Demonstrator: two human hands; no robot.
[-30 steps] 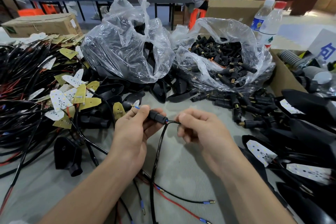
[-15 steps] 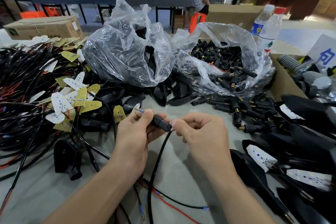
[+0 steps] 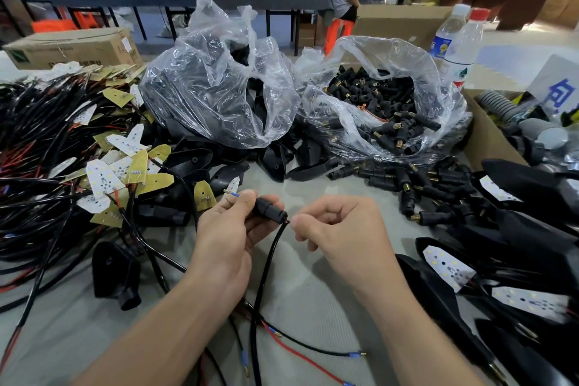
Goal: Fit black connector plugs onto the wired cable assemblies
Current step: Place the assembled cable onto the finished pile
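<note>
My left hand grips a black connector plug between thumb and fingers. A thin wire with a blue-sleeved metal tip sticks out past the plug's far end. The black cable leaves the plug's near end and drops toward me. My right hand pinches that cable right at the plug's end. Loose black plugs lie to the right, with more in a clear bag.
A pile of wired cable assemblies with small LED boards fills the left. A second clear bag holds black housings. Black housings crowd the right, beside a cardboard box and two water bottles. Loose red and black wires lie near me.
My right hand has closed in along the cable until its fingertips meet the plug's end. The loop of cable between the hands is gone. My left hand kept its grip.
</note>
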